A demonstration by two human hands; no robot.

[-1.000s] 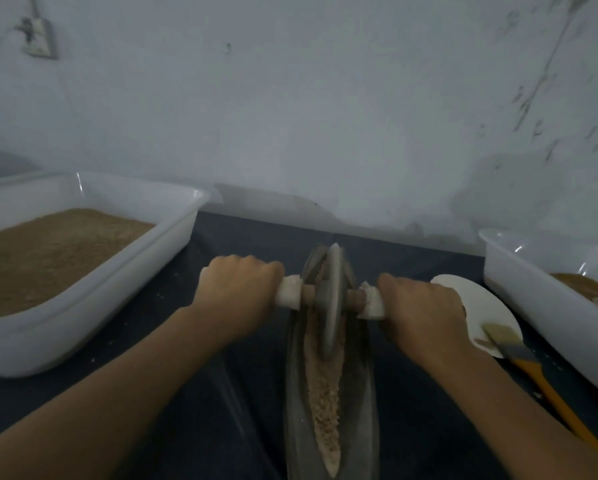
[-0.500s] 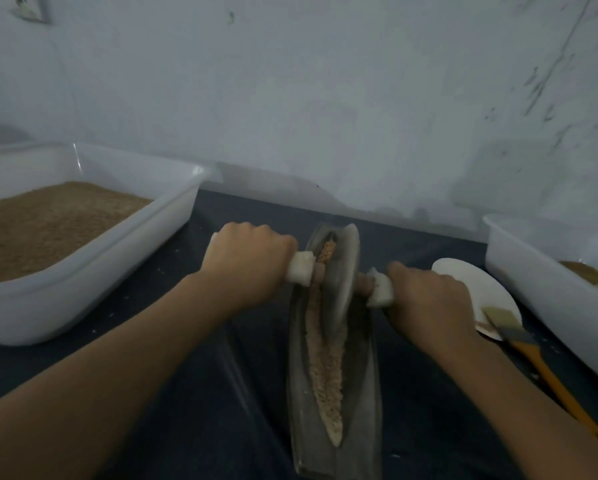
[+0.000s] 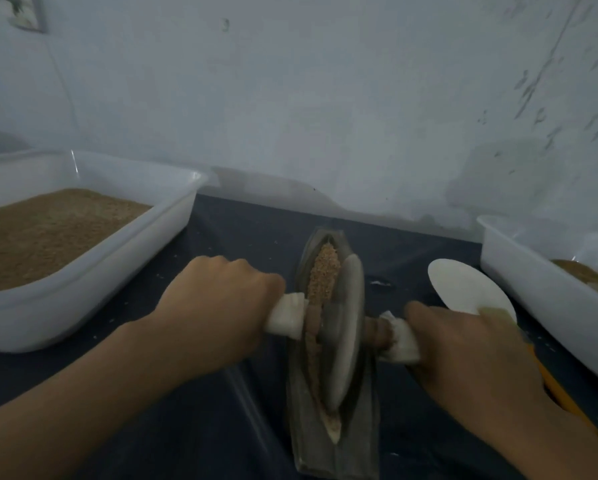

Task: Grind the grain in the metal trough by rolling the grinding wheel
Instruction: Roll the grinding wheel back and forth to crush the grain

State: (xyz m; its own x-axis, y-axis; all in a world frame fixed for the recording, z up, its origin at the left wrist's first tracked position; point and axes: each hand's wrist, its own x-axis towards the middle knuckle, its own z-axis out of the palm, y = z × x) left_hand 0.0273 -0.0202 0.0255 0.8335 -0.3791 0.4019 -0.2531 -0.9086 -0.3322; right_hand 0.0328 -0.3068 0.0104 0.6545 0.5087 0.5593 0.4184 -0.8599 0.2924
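— Where are your hands right now?

— My left hand (image 3: 218, 306) has its fingers curled tight round the white-wrapped left handle (image 3: 286, 316) of the grinding wheel (image 3: 346, 330). My right hand (image 3: 470, 355) grips the wrapped right handle (image 3: 399, 342) the same way, fingers closed round it.

— And the wheel itself?

— It stands on edge in the metal trough (image 3: 332, 441), leaning a little to my right, with its axle crossing the trough from hand to hand. My right hand sits nearer to me than my left, so the axle runs at a slant.

— Where is the grain?

— The grain (image 3: 323, 271) lies along the groove of the trough, heaped at the far end just past the wheel, with a thin strip running toward me on the wheel's left side.

— What else is on the desk?

— The trough sits on the dark desk (image 3: 152, 441), pointing away from me toward the wall. A white tub (image 3: 83, 303) holding brown grain stands to my left. Another white tub (image 3: 547, 292) stands to my right, and a white plate (image 3: 464, 289) lies between it and the trough. Part of an orange handle (image 3: 555, 389) shows beyond my right wrist.
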